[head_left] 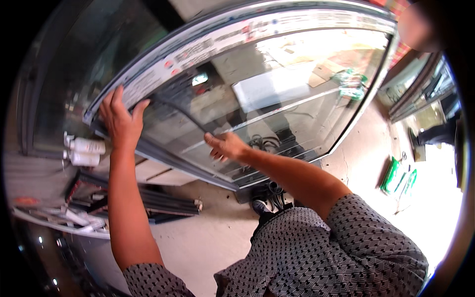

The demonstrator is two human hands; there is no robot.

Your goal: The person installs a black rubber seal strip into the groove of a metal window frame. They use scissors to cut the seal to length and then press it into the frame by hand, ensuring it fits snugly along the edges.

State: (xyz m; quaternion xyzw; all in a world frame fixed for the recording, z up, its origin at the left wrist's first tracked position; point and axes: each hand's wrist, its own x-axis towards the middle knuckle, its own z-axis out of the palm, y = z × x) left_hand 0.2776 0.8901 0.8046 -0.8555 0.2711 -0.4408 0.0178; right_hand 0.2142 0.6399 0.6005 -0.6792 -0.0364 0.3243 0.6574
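Observation:
A large glazed window panel stands tilted before me, its grey metal frame (183, 169) edged along the top with a printed film. At its left corner, my left hand (121, 121) grips the frame, fingers over the outer edge and thumb on the inner side. A thin black flexible strip, like a rubber seal (183, 111), runs from near that thumb across the glass (316, 131). Its other stretch is pinched in my right hand (225, 146), in front of the pane. Reflections on the glass blur what lies behind it.
Two white bottles (86, 146) are at the left, beside a dark glass panel (84, 79). Below them lie dark frame profiles (163, 200). Black coils (278, 190) are by my shoe. Green packets (392, 174) lie on the floor at right, near another person's leg (438, 133).

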